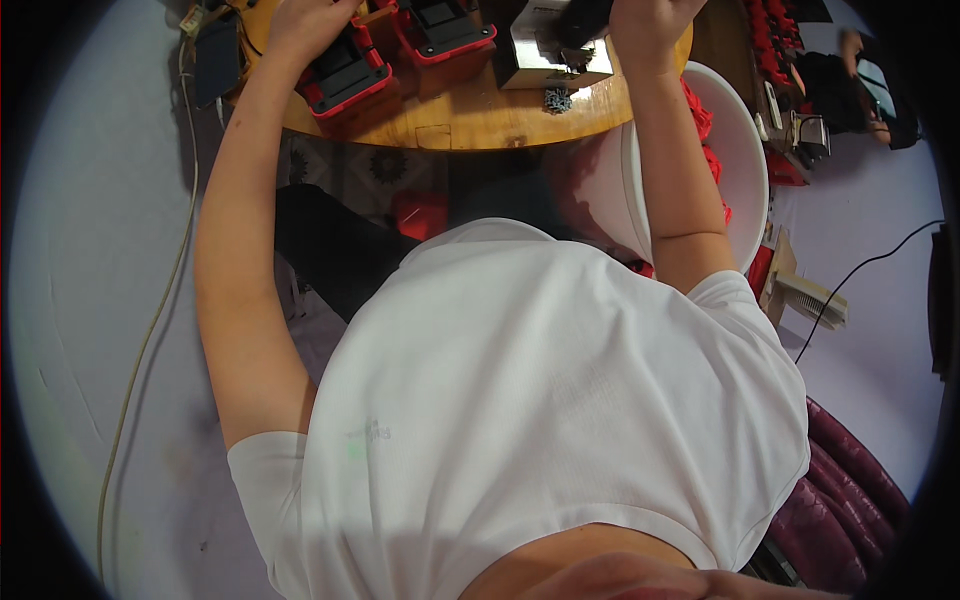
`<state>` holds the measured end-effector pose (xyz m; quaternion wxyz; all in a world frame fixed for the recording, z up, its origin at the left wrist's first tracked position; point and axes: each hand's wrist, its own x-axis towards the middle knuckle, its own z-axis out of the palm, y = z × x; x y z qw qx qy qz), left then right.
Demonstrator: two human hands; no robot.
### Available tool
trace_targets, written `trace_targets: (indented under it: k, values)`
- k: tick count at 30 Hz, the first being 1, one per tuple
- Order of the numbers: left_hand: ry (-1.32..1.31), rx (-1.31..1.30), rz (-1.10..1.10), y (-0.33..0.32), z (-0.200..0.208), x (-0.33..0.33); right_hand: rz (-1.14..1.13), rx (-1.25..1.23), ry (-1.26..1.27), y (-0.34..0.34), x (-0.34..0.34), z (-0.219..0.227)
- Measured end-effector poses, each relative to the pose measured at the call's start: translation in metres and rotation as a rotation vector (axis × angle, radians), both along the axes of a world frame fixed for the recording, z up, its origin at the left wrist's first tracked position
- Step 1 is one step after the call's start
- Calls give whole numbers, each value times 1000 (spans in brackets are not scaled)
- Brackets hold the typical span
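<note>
My left hand (308,30) reaches to the top edge of the view, beside a red and black plastic case (350,78); its fingers are mostly cut off. Just right of that lies a second red and black case (445,32). My right hand (652,30) is at the top edge too, next to a pale metal box-shaped device (530,45) with a dark cylinder (585,20) on it. The right fingers run out of the picture, so what they hold cannot be seen. A small pile of grey metal pieces (557,100) sits at the device's near side.
Everything rests on a round-edged wooden table (450,132). Beneath my right forearm stands a white bucket (745,150) with red parts (712,165). A cable (150,340) runs along the floor at left. Another person (860,90) is at the far right, past stacked red parts (770,45).
</note>
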<state>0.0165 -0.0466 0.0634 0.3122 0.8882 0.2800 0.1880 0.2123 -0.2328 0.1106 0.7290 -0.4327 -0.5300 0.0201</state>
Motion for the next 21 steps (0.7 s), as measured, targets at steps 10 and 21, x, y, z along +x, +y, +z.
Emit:
trace_targets:
  k: [10, 21]
  values:
    - [-2, -13, -13, 12, -12, 5, -353, -65, -219, -34, 5, -23]
    - [6, 21, 4, 13, -14, 2, 116, 4, 250, 15, -45, 7]
